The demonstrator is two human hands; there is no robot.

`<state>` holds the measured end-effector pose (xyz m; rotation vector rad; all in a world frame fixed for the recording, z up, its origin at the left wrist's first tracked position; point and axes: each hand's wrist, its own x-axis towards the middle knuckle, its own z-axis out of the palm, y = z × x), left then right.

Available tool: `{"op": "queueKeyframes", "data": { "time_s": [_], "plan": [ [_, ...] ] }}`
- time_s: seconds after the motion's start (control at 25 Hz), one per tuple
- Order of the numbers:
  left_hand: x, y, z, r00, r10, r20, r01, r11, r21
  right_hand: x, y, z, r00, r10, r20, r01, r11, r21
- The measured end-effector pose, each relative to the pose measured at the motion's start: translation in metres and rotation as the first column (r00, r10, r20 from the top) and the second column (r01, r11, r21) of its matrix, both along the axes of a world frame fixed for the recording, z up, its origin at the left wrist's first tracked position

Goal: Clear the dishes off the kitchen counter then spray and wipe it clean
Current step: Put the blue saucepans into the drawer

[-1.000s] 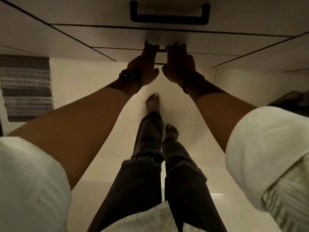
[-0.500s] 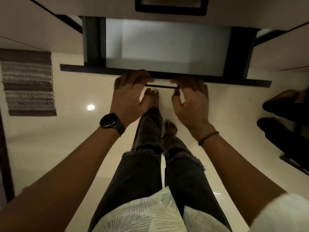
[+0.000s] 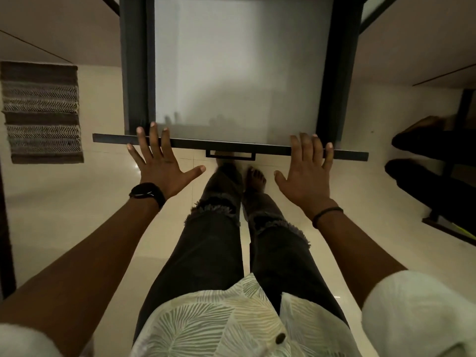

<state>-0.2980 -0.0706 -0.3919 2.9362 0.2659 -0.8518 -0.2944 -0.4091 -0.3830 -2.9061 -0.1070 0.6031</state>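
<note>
Head view, looking straight down. Nearest the camera is a leaf-print shirt point(image 3: 219, 318), with a pale sleeve at the left point(image 3: 23, 341) and another at the right point(image 3: 417, 313). Below the shirt, dark trousers point(image 3: 211, 248) with frayed hems run down to bare feet point(image 3: 255, 177) on a glossy tile floor point(image 3: 64, 202).

Both forearms reach forward. The left wrist carries a black watch point(image 3: 146, 193); the right wrist carries a thin dark band point(image 3: 327, 215).

Left hand point(image 3: 161, 161): palm down, fingers straight and spread wide, thumb angled out toward the legs. The three middle fingertips lie across the top edge of the drawer front point(image 3: 231, 145). It grips nothing.

Right hand point(image 3: 306, 171): palm down, fingers straight and close together, thumb angled out toward the legs. The fingertips lie across the same edge near its right end. It grips nothing.

The drawer point(image 3: 239, 73) stands extended from the cabinet over the feet. Its front is a dark bar with a slim black handle point(image 3: 230, 155) at the centre, between the two hands and untouched. The bottom panel is pale grey, bounded by dark side walls point(image 3: 135, 65).

Cabinet fronts point(image 3: 51, 29) flank the drawer. A striped mat point(image 3: 42, 112) lies on the floor at the far left. At the far right, another person's feet point(image 3: 422, 140) show as dark shapes. Where the dishes sit cannot be told from this view.
</note>
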Motion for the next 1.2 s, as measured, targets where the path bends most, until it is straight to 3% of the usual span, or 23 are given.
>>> {"op": "queueKeyframes", "data": {
  "time_s": [0.44,0.68,0.92,1.2],
  "plan": [
    [-0.088,0.003,-0.004,0.999,-0.041,-0.036,0.040,0.999,-0.032,-0.094,-0.003,-0.011,0.999,-0.006,0.036,0.007,1.000,-0.016],
    [-0.110,0.011,0.020,0.982,-0.069,-0.173,0.064,0.997,-0.034,-0.112,0.004,0.016,0.986,-0.002,-0.166,0.000,1.000,-0.015],
    [-0.103,-0.004,0.131,0.985,0.038,0.167,0.012,0.958,-0.287,-0.086,0.018,0.137,0.996,-0.071,0.053,0.066,0.993,0.094],
    [-0.065,-0.037,0.227,0.923,0.085,0.375,0.091,0.899,-0.429,-0.060,0.010,0.250,0.951,-0.200,0.235,0.152,0.967,0.206]
  ]
}}
